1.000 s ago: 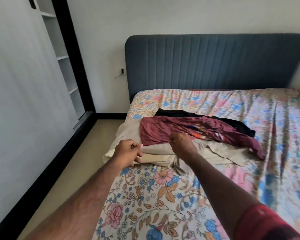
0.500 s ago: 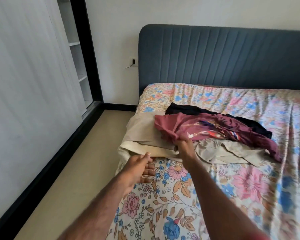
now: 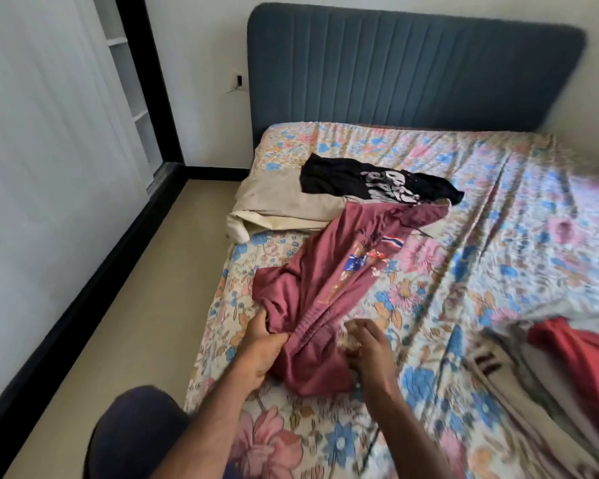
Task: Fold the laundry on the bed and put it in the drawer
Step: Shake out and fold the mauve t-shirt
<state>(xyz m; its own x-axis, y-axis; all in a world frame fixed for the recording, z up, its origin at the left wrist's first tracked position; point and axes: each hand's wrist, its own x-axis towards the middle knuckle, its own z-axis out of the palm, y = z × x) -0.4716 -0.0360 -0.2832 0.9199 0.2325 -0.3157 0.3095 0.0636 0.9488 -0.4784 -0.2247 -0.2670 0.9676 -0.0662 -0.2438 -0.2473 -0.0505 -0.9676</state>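
A maroon T-shirt [image 3: 329,281] with a coloured print lies stretched across the floral bed sheet [image 3: 498,236], its near end bunched at the bed's left side. My left hand [image 3: 260,347] grips that bunched near end. My right hand [image 3: 369,350] is at the shirt's right edge with curled fingers; whether it holds cloth is unclear from the blur. Farther back a black T-shirt [image 3: 377,184] with a white print lies partly on a beige folded cloth [image 3: 284,205].
A red and grey pile of clothes [image 3: 574,347] lies at the right edge of the bed. A blue padded headboard [image 3: 412,70] stands behind. A white wardrobe [image 3: 49,133] with shelves lines the left wall, with a strip of beige floor [image 3: 125,323] beside the bed.
The maroon shirt has been pulled off the beige cloth toward me, uncovering the black shirt. My left hand now grips the shirt. The view has shifted right and down.
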